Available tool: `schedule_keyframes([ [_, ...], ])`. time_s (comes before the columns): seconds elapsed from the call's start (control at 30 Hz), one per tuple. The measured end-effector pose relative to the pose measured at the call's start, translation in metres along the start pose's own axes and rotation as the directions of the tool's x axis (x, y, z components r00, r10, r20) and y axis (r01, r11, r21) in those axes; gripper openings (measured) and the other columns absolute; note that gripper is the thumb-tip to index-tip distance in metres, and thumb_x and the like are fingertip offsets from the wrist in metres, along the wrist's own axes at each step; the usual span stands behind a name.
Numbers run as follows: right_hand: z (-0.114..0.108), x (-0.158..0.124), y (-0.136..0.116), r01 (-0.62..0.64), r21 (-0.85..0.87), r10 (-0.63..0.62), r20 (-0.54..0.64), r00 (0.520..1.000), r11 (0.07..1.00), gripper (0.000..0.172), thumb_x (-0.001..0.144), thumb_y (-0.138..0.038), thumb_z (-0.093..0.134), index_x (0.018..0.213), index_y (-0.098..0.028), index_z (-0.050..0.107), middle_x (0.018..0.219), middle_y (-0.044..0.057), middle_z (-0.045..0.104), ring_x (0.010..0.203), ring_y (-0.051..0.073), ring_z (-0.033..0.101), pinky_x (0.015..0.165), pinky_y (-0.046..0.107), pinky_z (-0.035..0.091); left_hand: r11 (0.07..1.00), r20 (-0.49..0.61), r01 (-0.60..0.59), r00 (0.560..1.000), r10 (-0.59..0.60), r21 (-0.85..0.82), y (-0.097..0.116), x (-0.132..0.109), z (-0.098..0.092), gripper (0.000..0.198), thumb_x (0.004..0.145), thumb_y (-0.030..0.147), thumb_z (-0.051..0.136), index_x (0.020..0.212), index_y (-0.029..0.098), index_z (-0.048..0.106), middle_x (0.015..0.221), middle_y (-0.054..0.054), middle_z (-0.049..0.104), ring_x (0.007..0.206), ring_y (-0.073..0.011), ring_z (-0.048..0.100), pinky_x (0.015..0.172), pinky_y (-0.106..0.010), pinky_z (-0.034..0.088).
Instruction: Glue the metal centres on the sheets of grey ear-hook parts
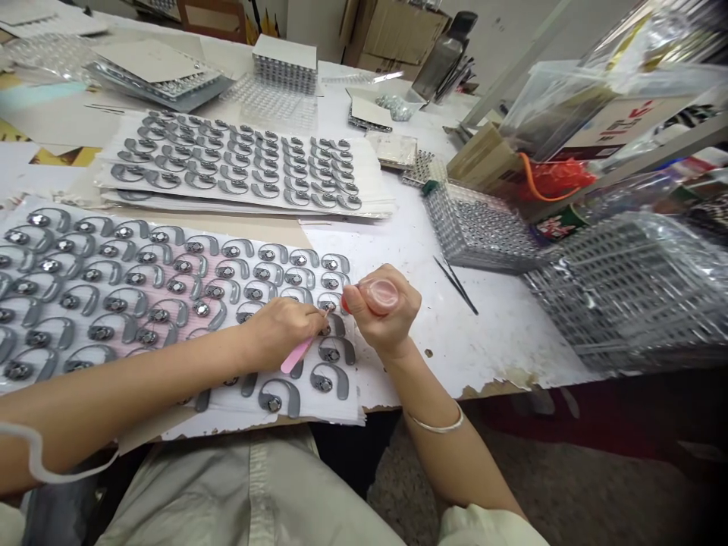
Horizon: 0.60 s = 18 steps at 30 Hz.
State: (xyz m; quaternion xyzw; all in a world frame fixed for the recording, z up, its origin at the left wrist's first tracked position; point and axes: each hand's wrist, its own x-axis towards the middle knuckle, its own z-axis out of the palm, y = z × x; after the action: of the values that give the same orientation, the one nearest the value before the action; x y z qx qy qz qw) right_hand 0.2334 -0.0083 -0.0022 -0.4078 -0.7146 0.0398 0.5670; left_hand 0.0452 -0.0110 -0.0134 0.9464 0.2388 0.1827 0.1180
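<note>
- Left hand (281, 331) closed on pink stick (296, 355), tip at grey hook-shaped piece (335, 326).
- Right hand (378, 311) grips pink translucent bottle (382, 296), nozzle toward it.
- Pieces spaced on white sheet (346, 402), apparently for access.

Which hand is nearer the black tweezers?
Right: the right hand sits left of the black tweezers, apart; the left hand is farther left, over the sheet of grey pieces.

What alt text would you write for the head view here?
Two bare hands work over a white sheet of grey hook-shaped pieces with round jewelled centres. The left hand holds a pink stick at one piece; the right hand grips a translucent pink object.
</note>
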Motion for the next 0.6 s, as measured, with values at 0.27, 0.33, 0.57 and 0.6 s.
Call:
schedule_keyframes([
  [0.27, -0.001, -0.001, 0.000, -0.014, 0.027, 0.013, 0.027, 1.000, 1.000, 0.019, 0.073, -0.021, 0.069, 0.068, -0.020, 0.050, 0.062, -0.002, 0.052, 0.053, 0.011, 0.050, 0.049, 0.026, 0.042, 0.996, 0.035, 0.051, 0.998, -0.049, -0.077, -0.003, 0.003, -0.006, 0.018, 0.081, 0.010, 0.049, 0.092, 0.013, 0.064, 0.077, -0.004, 0.066, 0.066, -0.0148, 0.063, 0.061, -0.022, 0.049],
  [0.33, -0.001, -0.002, 0.001, -0.033, 0.022, 0.032, 0.038, 0.999, 0.999, 0.020, 0.074, -0.023, 0.068, 0.067, -0.020, 0.050, 0.062, -0.001, 0.053, 0.054, 0.011, 0.051, 0.049, 0.027, 0.043, 0.993, 0.024, 0.053, 0.998, -0.051, -0.105, -0.003, 0.004, -0.008, 0.020, 0.081, 0.010, 0.049, 0.092, 0.012, 0.064, 0.075, -0.004, 0.066, 0.064, -0.0145, 0.063, 0.059, -0.022, 0.049],
  [0.57, -0.003, 0.002, -0.004, -0.122, 0.094, 0.119, 0.036, 0.992, 0.988, 0.020, 0.074, -0.024, 0.069, 0.065, -0.018, 0.052, 0.061, -0.002, 0.053, 0.053, 0.011, 0.051, 0.051, 0.027, 0.043, 0.965, -0.001, 0.044, 0.999, -0.045, -0.258, -0.009, 0.010, -0.017, 0.020, 0.080, 0.010, 0.051, 0.090, 0.013, 0.067, 0.080, -0.006, 0.071, 0.069, -0.0154, 0.066, 0.067, -0.024, 0.051],
  [0.6, -0.007, 0.004, -0.006, -0.163, 0.119, 0.161, 0.027, 0.987, 0.979, 0.020, 0.075, -0.025, 0.069, 0.065, -0.018, 0.053, 0.061, -0.002, 0.053, 0.053, 0.011, 0.052, 0.051, 0.027, 0.043, 0.958, 0.014, 0.056, 0.998, -0.054, -0.283, -0.010, 0.011, -0.018, 0.020, 0.080, 0.010, 0.051, 0.090, 0.014, 0.068, 0.081, -0.006, 0.071, 0.070, -0.0154, 0.066, 0.068, -0.024, 0.051],
])
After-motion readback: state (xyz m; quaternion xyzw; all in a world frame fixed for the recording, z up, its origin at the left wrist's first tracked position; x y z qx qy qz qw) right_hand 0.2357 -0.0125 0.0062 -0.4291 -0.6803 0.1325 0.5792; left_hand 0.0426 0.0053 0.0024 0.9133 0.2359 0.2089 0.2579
